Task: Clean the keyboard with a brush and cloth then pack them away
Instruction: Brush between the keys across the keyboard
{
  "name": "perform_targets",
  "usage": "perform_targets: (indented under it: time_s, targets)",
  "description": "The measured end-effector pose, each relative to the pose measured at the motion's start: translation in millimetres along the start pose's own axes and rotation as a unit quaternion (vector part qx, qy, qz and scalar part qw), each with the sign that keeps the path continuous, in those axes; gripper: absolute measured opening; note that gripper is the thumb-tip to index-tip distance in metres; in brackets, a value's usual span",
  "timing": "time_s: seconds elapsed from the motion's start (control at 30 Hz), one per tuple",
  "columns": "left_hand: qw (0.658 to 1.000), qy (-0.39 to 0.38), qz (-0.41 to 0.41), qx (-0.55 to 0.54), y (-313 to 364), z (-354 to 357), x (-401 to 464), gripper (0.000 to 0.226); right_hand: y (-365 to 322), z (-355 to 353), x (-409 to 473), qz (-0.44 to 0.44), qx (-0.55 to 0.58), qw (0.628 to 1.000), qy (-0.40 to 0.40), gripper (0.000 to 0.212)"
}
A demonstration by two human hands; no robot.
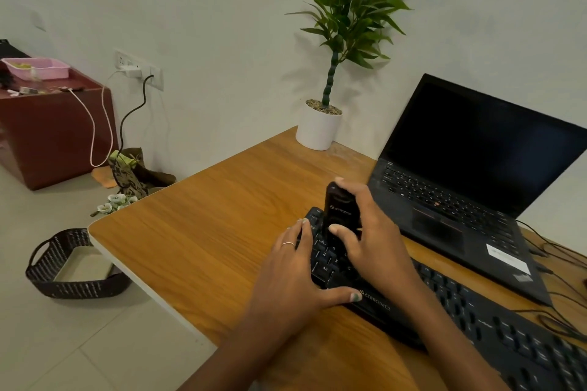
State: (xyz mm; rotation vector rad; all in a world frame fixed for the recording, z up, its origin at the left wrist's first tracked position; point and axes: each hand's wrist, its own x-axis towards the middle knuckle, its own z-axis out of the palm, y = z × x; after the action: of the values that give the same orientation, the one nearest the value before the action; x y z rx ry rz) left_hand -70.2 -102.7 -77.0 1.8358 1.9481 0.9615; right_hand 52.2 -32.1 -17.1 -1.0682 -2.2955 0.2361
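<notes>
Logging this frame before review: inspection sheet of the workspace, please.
Surface: wooden desk, bare at its left half.
Job's things: black keyboard lies on the desk; black brush stands upright on its left end. Cloth: nothing seen.
Clutter: open laptop, screen dark; potted plant at the far corner.
Hands: right hand grips the brush; left hand rests on the keyboard's left edge.
Cables: black leads beside the laptop; wall cords.
Surroundings: dark basket on the floor, maroon cabinet.
</notes>
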Motion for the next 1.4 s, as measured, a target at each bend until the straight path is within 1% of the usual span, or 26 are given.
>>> perform_targets:
  time_s: [0.03,0.13,0.17,0.23,0.3,0.33,0.4,0.47,0.57,0.6,0.63,0.7,0.73,0.77,0.87,0.9,0.97,1.03,1.07,1.13,1.2,1.3,1.33,1.4]
  targets:
    - [1.000,0.002,-0.001,0.004,-0.3,0.1,0.0,0.123,4.0,-2.3,3.0,0.011,-0.010,1.000,0.005,0.061]
    - [1.000,0.001,-0.007,0.009,0.9,-0.5,-0.7,0.125,16.4,-6.2,11.1,0.081,-0.039,0.995,0.049,0.060]
    - [1.000,0.003,-0.012,0.011,1.3,-0.5,-0.5,0.126,16.4,-5.2,9.4,0.076,-0.035,0.995,0.048,0.060]
    - [0.999,0.008,-0.026,0.034,1.4,-0.8,-0.6,0.132,8.3,-3.0,3.0,0.042,-0.013,0.999,0.018,0.061]
    - [0.997,0.021,-0.034,0.070,0.1,-1.8,-0.7,0.141,2.9,-4.0,-1.3,0.027,0.014,0.999,-0.012,0.061]
    - [0.996,0.028,-0.035,0.083,-0.7,-1.6,-0.6,0.142,5.4,-4.7,0.8,0.035,0.016,0.999,-0.008,0.062]
    - [0.995,0.037,-0.036,0.088,-1.0,-1.3,0.0,0.143,11.1,-4.3,6.6,0.072,0.003,0.997,0.033,0.062]
    - [0.995,0.039,-0.033,0.080,-0.2,-0.7,0.6,0.144,8.4,-0.5,5.6,0.069,-0.004,0.996,0.055,0.062]
    - [0.997,0.042,-0.026,0.063,-2.7,1.1,0.4,0.146,-9.4,3.3,-2.8,0.009,0.001,1.000,0.011,0.063]
    - [0.997,0.044,-0.022,0.062,-3.5,1.4,0.3,0.144,-10.4,2.3,-2.7,0.005,-0.004,1.000,0.004,0.062]
    - [0.997,0.043,-0.023,0.061,-4.3,1.9,0.4,0.143,-6.3,1.3,1.1,0.020,-0.009,1.000,0.010,0.062]
    - [0.997,0.038,-0.025,0.061,-4.4,1.4,0.6,0.141,3.1,-0.2,8.8,0.073,-0.003,0.996,0.046,0.061]
    - [0.997,0.037,-0.024,0.058,-3.4,0.8,0.4,0.139,5.4,0.0,9.2,0.084,0.004,0.995,0.057,0.061]
    - [0.998,0.039,-0.024,0.052,-3.2,0.7,0.5,0.137,3.9,1.3,7.2,0.075,0.013,0.996,0.054,0.061]
    - [0.999,0.044,-0.016,0.027,-4.1,0.1,0.1,0.136,-14.4,4.2,-6.0,0.009,0.032,0.999,-0.003,0.063]
    - [0.998,0.048,-0.014,0.026,-5.0,0.4,0.5,0.135,-15.3,4.3,-6.1,0.002,0.029,1.000,-0.007,0.062]
    - [0.998,0.048,-0.015,0.030,-5.4,0.4,0.3,0.135,-5.9,4.3,3.4,0.030,0.011,0.999,0.022,0.060]
    - [0.998,0.044,-0.018,0.034,-3.8,-1.3,-0.1,0.137,1.0,5.0,10.7,0.070,0.019,0.996,0.054,0.060]
    - [0.998,0.040,-0.020,0.032,-2.7,-1.5,-0.6,0.136,0.2,5.3,10.0,0.071,0.038,0.995,0.050,0.060]
    - [0.999,0.036,-0.022,0.024,-1.4,-2.4,-1.1,0.132,-9.5,7.3,4.1,0.040,0.073,0.996,0.010,0.061]
    - [0.999,0.039,-0.022,0.019,-2.5,-1.3,-0.4,0.133,-14.0,7.0,0.4,0.016,0.062,0.998,-0.013,0.062]
    - [0.999,0.041,-0.025,0.023,-4.4,0.0,0.9,0.140,-2.0,6.9,12.1,0.071,0.037,0.996,0.044,0.062]
    - [0.999,0.039,-0.028,0.018,-4.0,-0.3,0.9,0.141,0.5,8.1,13.1,0.077,0.038,0.995,0.057,0.061]
    - [0.999,0.036,-0.033,0.001,-2.2,-1.0,0.5,0.144,-4.7,9.1,9.4,0.045,0.052,0.997,0.034,0.062]
